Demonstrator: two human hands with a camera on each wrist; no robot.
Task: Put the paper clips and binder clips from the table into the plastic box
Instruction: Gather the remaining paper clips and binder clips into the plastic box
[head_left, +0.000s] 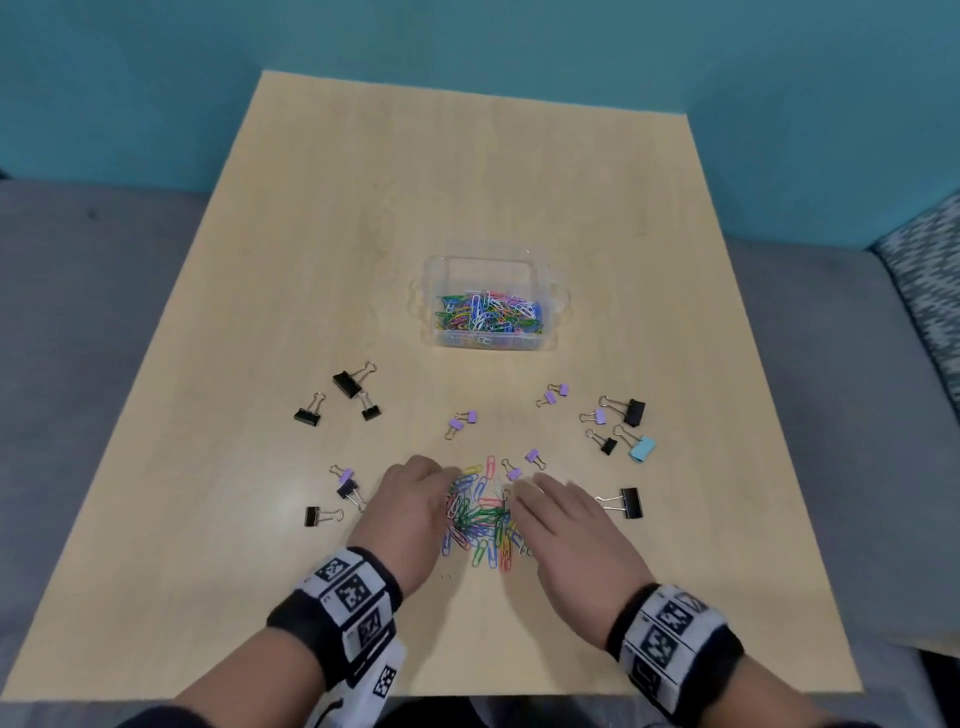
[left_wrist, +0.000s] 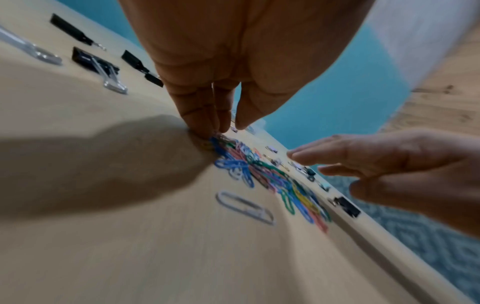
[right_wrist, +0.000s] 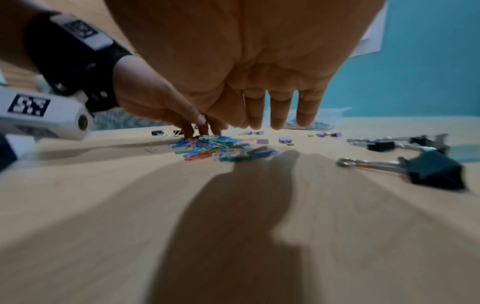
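Straight-fingered left hand and right hand flank the heap of coloured wire paper clips; scooping inward together should leave fewest strays for the clear plastic box.

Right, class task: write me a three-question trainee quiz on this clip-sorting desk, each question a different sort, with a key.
1. True or false: the plastic box already holds paper clips.
2. What lies between the left hand and right hand? A) a blue binder clip B) a pile of paper clips C) the box
3. What colour is the binder clip just right of the right hand?

Key: 1 true; 2 B; 3 black.
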